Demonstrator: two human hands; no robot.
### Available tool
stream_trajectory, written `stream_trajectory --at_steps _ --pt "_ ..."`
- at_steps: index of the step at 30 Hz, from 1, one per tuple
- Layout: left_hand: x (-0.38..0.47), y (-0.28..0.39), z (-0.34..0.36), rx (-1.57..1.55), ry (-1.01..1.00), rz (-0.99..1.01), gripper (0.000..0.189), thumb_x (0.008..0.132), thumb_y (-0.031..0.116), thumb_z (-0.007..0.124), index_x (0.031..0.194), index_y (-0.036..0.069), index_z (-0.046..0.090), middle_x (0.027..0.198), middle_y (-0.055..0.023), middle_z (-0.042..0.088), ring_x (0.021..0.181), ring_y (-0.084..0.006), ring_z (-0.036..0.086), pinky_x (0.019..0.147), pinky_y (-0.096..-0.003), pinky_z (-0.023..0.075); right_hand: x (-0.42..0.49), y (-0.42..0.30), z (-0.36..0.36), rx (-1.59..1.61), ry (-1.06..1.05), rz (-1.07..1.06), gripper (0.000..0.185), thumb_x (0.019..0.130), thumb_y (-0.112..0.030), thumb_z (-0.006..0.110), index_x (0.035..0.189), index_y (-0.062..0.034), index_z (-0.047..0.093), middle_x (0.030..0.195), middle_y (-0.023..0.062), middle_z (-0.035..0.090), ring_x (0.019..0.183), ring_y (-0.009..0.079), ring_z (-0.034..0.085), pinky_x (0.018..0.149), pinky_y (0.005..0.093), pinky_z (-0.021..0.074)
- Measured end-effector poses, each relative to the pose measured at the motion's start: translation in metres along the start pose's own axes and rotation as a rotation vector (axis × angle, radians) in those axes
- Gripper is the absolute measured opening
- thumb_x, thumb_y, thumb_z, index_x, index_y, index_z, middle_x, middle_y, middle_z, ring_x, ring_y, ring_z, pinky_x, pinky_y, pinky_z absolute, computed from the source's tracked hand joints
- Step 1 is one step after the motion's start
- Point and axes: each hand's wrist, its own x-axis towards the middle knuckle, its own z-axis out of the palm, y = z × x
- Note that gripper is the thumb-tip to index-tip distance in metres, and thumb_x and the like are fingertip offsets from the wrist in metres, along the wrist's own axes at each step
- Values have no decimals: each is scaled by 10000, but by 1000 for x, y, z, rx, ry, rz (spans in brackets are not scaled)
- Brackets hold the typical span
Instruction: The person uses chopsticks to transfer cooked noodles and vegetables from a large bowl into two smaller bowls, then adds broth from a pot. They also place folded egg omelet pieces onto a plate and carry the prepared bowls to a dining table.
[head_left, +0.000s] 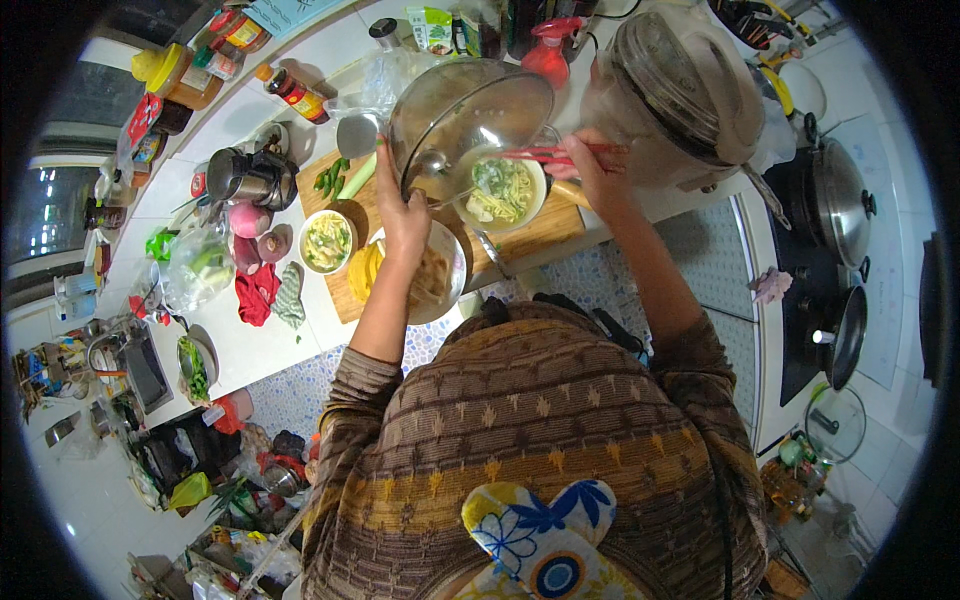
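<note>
My left hand grips the near left rim of a steel pot, which is tilted over a white bowl of noodle soup with greens. In my right hand are red chopsticks, their tips partly hidden by the pot and blur above that bowl. Both the bowl and a knife lie on a wooden cutting board. A smaller white bowl of noodles stands at the board's left edge. Behind my left wrist is a plate with yellow slices and a pale brown food.
A rice cooker or pressure cooker stands at the upper right. Green peppers and a scallion stalk lie on the board. A sauce bottle and red spray bottle stand behind. A lidded pan sits on the stove at right.
</note>
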Motion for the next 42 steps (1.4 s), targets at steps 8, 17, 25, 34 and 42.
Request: stream_trajectory --at_steps 8,17,25,34,42 --pt "-3 6 1 26 6 135 845 635 -237 346 1402 49 137 1453 -167 175 1330 -303 212 1053 -360 253 -17 -22 -4 -150 31 -168 160 894 -135 516 826 2 565 717 23 609 614 86 595 596 212 479" --pt "-2 7 -2 -60 -8 151 823 633 -255 295 1395 11 132 1456 -183 134 1336 -304 190 1084 -366 192 -49 -18 -20 2 121 56 158 896 -133 515 850 8 571 765 48 621 695 94 611 648 215 479" --pt "-1 7 2 -69 25 94 830 625 -200 317 1403 47 169 1442 -176 212 1324 -281 235 1048 -353 253 -43 1 -25 39 195 48 145 898 -118 496 862 5 564 787 59 616 691 103 619 669 232 499" --pt "4 14 7 -104 -5 49 811 635 -238 296 1393 3 142 1447 -182 171 1326 -287 219 1067 -349 218 -23 1 -3 158 196 -63 146 895 -115 495 867 11 563 854 99 635 731 127 630 673 238 503" --pt "5 11 14 -74 55 144 821 644 -216 334 1403 51 172 1433 -170 234 1315 -280 256 1048 -339 265 -57 3 -16 -36 120 60 156 871 -123 518 792 0 574 837 78 637 700 101 600 678 231 465"
